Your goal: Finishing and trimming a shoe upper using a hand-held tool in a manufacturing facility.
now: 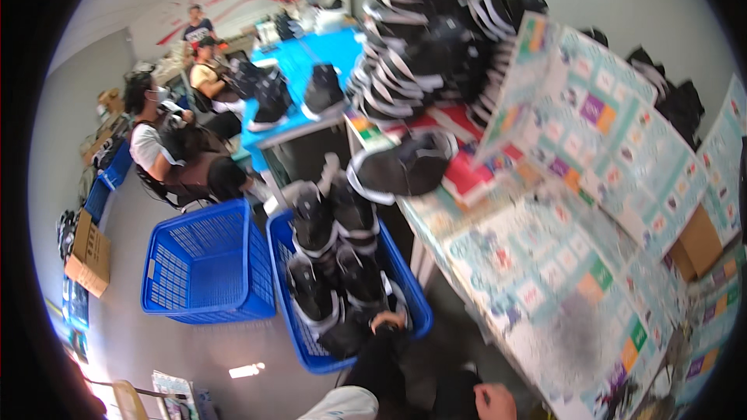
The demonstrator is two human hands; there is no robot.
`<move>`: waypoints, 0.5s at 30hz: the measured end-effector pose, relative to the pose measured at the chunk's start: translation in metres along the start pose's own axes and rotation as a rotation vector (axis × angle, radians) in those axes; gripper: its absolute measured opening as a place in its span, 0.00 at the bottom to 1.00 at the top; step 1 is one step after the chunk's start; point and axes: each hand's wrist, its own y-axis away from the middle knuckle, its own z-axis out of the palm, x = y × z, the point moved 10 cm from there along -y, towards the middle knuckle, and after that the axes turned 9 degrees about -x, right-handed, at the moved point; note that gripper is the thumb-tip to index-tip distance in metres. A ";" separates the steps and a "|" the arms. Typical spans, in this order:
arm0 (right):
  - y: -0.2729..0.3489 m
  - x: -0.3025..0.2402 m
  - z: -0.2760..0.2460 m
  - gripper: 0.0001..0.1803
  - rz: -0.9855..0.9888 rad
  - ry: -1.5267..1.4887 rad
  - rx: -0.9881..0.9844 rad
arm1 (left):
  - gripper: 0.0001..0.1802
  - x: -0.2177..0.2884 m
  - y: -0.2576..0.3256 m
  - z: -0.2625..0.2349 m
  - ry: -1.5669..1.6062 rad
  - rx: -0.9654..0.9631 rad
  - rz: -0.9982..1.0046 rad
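Observation:
My left hand point(389, 320) reaches down into the near end of a blue plastic basket point(426, 319), its fingers closed round a black shoe with white trim. Several more black shoes point(313, 222) with white edging stand packed in that basket. Low at the right, my right hand point(496, 402) is loosely curled near my lap, and nothing shows in it. Another black shoe point(405, 167) lies on its side at the corner of the worktable, above the basket.
An open blue basket point(210, 260) stands to the left. The paper-covered worktable point(537, 295) fills the right, with printed sheets point(599, 124) raised on it and a tall pile of shoes point(436, 39) behind. Farther off, a blue table point(319, 50) bears shoes; a seated person point(175, 140) works beside it.

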 end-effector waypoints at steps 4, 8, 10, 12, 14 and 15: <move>0.026 0.034 -0.022 0.10 0.144 0.044 0.083 | 0.14 0.048 0.114 0.022 0.338 -0.089 0.725; 0.013 0.023 -0.022 0.10 0.069 0.036 0.065 | 0.14 0.009 0.093 -0.010 0.572 -0.039 1.040; 0.008 0.018 -0.021 0.09 0.035 -0.009 0.042 | 0.14 -0.027 0.067 -0.042 0.617 0.090 1.109; -0.002 0.006 -0.020 0.09 0.000 -0.015 0.060 | 0.16 -0.062 0.055 -0.075 0.551 0.282 1.122; -0.016 -0.014 -0.023 0.09 -0.068 -0.034 0.079 | 0.14 -0.109 0.074 -0.116 0.505 0.651 1.226; -0.022 -0.027 -0.027 0.09 -0.120 -0.048 0.103 | 0.13 -0.133 0.094 -0.130 0.471 0.826 1.238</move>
